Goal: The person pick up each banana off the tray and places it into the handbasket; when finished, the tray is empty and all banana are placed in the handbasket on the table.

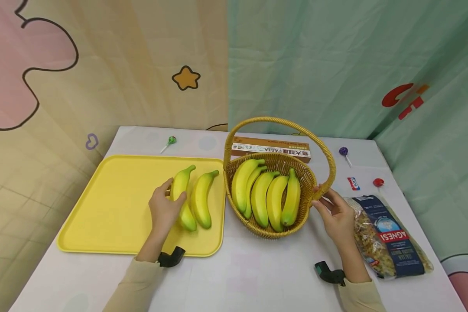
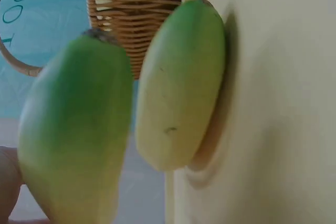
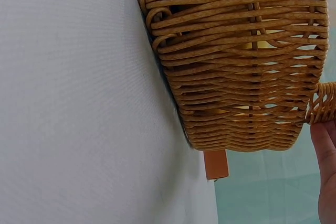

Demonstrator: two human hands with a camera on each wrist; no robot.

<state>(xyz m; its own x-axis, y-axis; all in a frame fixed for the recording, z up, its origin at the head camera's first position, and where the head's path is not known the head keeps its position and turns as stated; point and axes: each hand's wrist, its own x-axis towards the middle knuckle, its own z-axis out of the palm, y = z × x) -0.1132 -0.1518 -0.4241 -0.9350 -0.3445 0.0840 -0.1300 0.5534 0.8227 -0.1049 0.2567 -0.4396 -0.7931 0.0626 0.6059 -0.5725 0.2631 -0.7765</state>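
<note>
My left hand (image 1: 165,208) grips a yellow banana (image 1: 183,193) between thumb and fingers, over the right part of the yellow tray (image 1: 128,195). Beside it a second banana (image 1: 203,199) lies on the tray; in the left wrist view this banana (image 2: 181,87) stands just past the gripped one (image 2: 79,124), green tips towards the camera. A wicker basket (image 1: 271,234) with several bananas (image 1: 259,199) stands right of the tray. My right hand (image 1: 337,216) pinches the foot of its arched handle at the right rim. The right wrist view shows the basket's woven side (image 3: 241,77) and my fingers (image 3: 325,150) under the handle's foot.
Behind the basket lies a pasta box (image 1: 271,147). A pasta bag (image 1: 390,238) rests right of my right forearm. Lollipops, one green (image 1: 172,140), one purple (image 1: 343,151) and one red (image 1: 378,182), and a small red-and-blue packet (image 1: 353,183) lie about the table.
</note>
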